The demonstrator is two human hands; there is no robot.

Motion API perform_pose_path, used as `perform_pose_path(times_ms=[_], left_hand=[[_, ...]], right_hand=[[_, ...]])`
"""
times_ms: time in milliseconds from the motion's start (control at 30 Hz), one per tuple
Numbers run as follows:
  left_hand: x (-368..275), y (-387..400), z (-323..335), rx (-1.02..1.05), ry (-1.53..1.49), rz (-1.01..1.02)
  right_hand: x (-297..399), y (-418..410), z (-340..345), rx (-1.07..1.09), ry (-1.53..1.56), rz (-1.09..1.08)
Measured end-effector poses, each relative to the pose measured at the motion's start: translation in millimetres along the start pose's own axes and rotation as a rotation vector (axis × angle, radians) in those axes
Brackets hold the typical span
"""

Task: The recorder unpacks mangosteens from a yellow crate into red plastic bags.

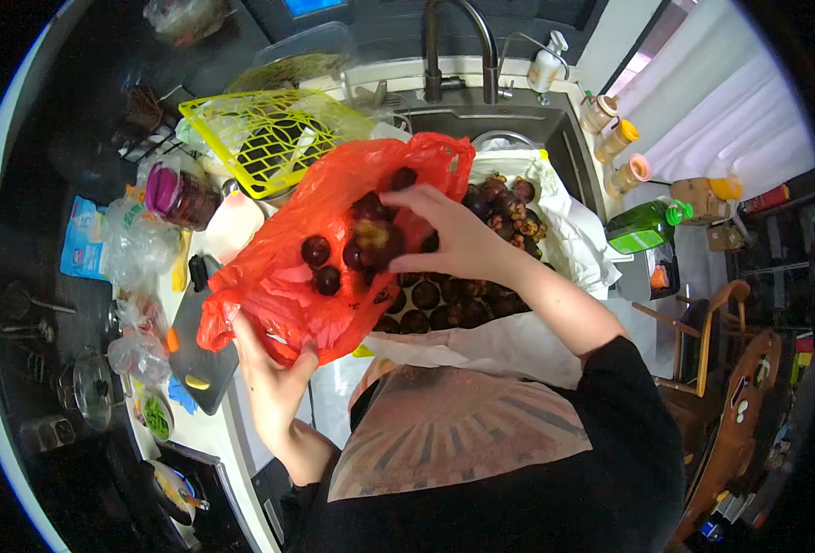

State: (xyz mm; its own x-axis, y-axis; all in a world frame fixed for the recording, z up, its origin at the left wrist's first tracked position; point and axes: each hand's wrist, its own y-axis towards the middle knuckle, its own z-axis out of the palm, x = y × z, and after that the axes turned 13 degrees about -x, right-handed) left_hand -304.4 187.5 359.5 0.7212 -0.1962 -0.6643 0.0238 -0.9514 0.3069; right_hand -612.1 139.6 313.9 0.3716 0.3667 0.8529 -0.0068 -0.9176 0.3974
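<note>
My left hand point(272, 373) grips the gathered lower edge of a red plastic bag point(269, 276), which spreads open in front of me. Several dark purple mangosteens lie in it, among them one mangosteen point(316, 250) towards the left. Over the bag's mouth, my right hand point(449, 228) has its thumb and fingers spread around a blurred mangosteen point(382, 245); whether they touch it I cannot tell. Under and beside the bag, more mangosteens point(424, 295) fill a container lined with white paper point(573, 242). Part of that container is hidden by the bag and my right arm.
A yellow-green plastic basket point(269, 186) stands behind the bag, before the sink point(538, 117) and faucet point(490, 55). To the left are a dark cutting board point(207, 345) and a purple-lidded jar point(183, 197). A green detergent bottle point(642, 225) is at the right.
</note>
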Motion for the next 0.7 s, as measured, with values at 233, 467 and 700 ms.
perform_pose_path(times_ms=[233, 467, 700], left_hand=[[14.6, 7.8, -3.2, -0.16, -0.154, -0.043], [13.4, 22.1, -1.8, -0.284, -0.406, -0.145], [-12.6, 79.2, -13.7, -0.419, -0.697, 0.001]], right_hand=[[-109.8, 29.2, -16.0, -0.564, -0.666, 0.053], [-58.1, 77.3, -74.2, -0.262, 0.684, 0.89], [64.3, 167.0, -132.5, 0.001, 0.973, 0.38]])
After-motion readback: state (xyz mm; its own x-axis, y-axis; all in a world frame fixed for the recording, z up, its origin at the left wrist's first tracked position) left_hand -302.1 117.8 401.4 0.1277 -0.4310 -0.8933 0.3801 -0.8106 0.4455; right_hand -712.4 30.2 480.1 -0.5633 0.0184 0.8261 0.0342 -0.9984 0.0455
